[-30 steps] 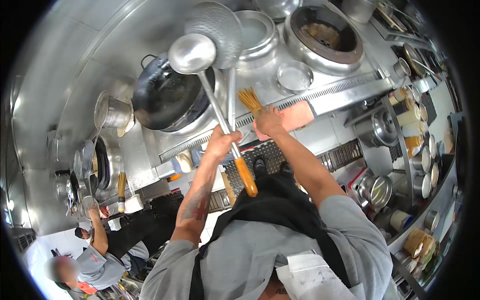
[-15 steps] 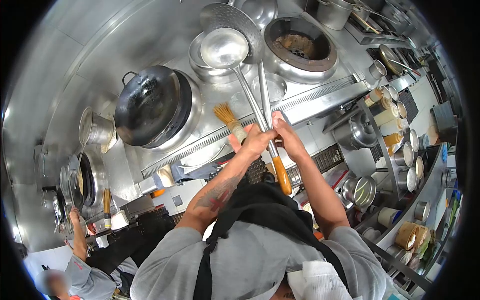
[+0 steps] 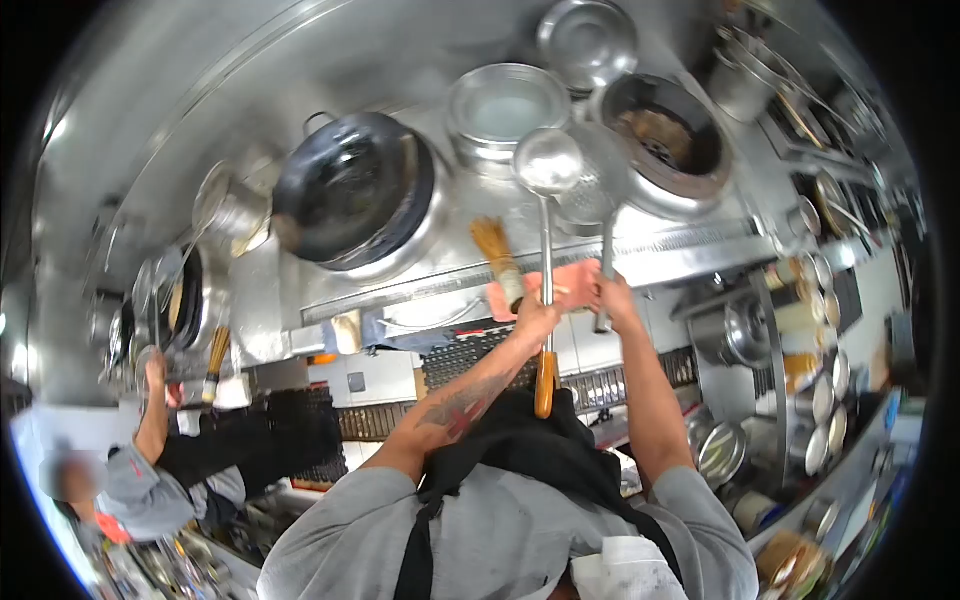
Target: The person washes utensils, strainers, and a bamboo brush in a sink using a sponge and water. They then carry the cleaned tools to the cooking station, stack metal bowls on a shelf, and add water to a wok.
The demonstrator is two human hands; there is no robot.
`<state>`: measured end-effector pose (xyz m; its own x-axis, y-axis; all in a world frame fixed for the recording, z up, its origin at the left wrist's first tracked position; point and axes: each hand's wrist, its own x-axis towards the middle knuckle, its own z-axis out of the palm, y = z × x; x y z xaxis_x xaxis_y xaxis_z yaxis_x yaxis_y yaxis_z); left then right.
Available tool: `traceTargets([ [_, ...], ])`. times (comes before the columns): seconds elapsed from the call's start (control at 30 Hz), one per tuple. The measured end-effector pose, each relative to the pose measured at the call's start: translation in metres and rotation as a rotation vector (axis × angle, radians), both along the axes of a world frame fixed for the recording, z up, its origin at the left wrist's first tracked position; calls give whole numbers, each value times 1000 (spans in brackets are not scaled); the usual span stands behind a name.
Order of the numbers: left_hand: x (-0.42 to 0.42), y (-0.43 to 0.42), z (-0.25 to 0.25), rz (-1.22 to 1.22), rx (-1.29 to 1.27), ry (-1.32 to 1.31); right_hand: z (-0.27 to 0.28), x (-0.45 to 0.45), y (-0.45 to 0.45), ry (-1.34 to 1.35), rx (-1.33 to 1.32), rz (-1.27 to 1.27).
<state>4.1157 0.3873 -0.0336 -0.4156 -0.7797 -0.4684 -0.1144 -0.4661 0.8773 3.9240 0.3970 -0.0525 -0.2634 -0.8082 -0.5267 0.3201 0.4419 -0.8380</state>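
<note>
My left hand (image 3: 538, 318) is closed round the metal shaft of a ladle (image 3: 548, 165), whose orange-brown wooden end points back toward my apron. My right hand (image 3: 614, 303) grips the handle of a perforated skimmer (image 3: 588, 185), its round head slightly blurred beside the ladle bowl. Both tools are held over the steel range, in front of a bowl of water (image 3: 510, 105). Just left of my left hand is a straw wok brush (image 3: 492, 242); whether my fingers touch its handle I cannot tell. A reddish cloth (image 3: 572, 282) lies at the range edge behind my hands.
A black wok (image 3: 345, 190) sits on the left burner. To the right is an uncovered burner ring (image 3: 665, 135). A metal basin (image 3: 588, 45) stands at the back. Shelving with seasoning containers (image 3: 800, 320) is at my right. A co-worker (image 3: 165, 475) stands far left.
My hands have moved apart, the right one taking the skimmer away from the ladle. The ladle has swung more upright. The view has shifted, revealing the cloth and the bowl of water.
</note>
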Motion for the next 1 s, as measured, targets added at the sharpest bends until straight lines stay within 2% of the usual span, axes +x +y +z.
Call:
traceTargets([
  [0.07,16,5,16,113,54,192,14,-14,4,-252,53,66],
  [0.17,26,0,29,111,-8,340,-15,-32,-6,-382,115,85],
  [0.2,23,-4,33,73,-75,419,-50,-47,-7,-343,119,159],
  [0.23,21,-9,41,59,-73,420,-48,-50,-4,-344,115,145],
  [0.3,24,-18,55,0,-294,357,-39,-45,2,1079,99,389],
  [0.33,29,-26,56,-70,-335,311,-10,-31,16,1332,-168,176],
  [0.37,30,-37,59,-78,-344,314,20,-14,26,998,-171,234],
  [0.4,31,-45,61,-104,-469,313,51,5,36,662,-167,293],
  [0.43,32,-46,60,-127,-579,310,91,34,52,127,-109,372],
  [0.47,26,-46,74,-118,-458,309,127,65,66,-415,-40,422],
  [0.5,21,-50,86,-119,-446,315,147,87,70,-276,-114,496],
  [0.53,17,-59,96,-168,-446,131,139,94,60,193,-131,416],
  [0.57,18,-64,99,-215,-437,-58,135,91,44,265,-143,356],
  [0.63,26,-70,96,-165,-457,-60,148,84,2,499,-118,329],
  [0.67,32,-72,93,-127,-488,-62,146,78,-28,495,-131,286],
  [0.73,52,-71,69,-90,-456,41,111,42,-110,132,-191,362],
  [0.77,65,-72,57,-61,-444,139,124,49,-132,253,-126,251],
  [0.8,83,-69,51,-106,-417,176,114,40,-154,841,-94,352],
  [0.83,102,-62,55,-106,-442,134,130,41,-159,1023,-5,398],
  [0.87,121,-55,62,-110,-474,94,108,45,-157,1182,-6,378],
  [0.9,138,-52,50,-69,-441,165,82,45,-165,1356,-25,344],
  [0.97,176,-52,57,-123,-452,172,58,77,-168,1401,59,243],
  [1.0,194,-52,56,-82,-374,192,54,94,-173,1481,100,251],
])
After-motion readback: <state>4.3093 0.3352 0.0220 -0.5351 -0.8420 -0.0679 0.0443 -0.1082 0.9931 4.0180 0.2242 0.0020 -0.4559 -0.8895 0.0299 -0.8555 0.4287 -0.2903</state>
